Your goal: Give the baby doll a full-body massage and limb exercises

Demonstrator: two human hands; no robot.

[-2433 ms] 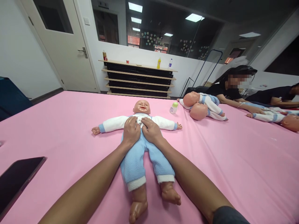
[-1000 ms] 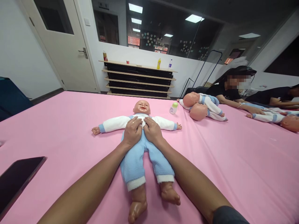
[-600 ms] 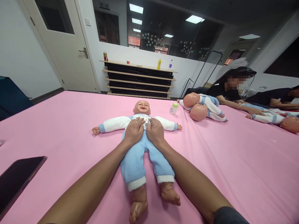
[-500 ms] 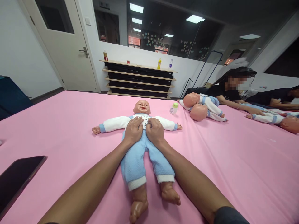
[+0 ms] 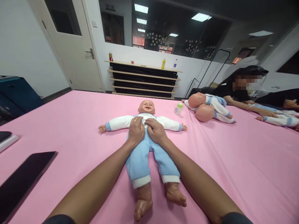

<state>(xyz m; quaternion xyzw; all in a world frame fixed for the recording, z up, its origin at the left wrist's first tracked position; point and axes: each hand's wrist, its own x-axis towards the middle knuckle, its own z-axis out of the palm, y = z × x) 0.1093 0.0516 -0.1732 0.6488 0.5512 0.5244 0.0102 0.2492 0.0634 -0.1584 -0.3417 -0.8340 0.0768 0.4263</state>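
Observation:
A baby doll [image 5: 147, 107] in a white top and light blue trousers lies on its back in front of me, head away and arms spread to both sides. My left hand [image 5: 136, 129] is on the left side of its belly, fingers bent and closed on the clothing. On the right side of the belly is my right hand [image 5: 156, 130], its curled fingers reaching in across the front of the top. The two hands nearly meet at the middle. Their palms and the cloth beneath them are hidden.
A pink-covered table [image 5: 79, 124] bears a dark phone [image 5: 25, 180], a white bottle with green cap [image 5: 178, 109] and other dolls [image 5: 204, 112] at right. A co-worker [image 5: 233, 90] leans in there with a hand on another doll. A shelf rack [image 5: 144, 77] stands behind.
The view has turned slightly left, so everything sits further right. My right hand's fingers have slid inward, toward my left hand, over the doll's top. My left hand stays on the belly.

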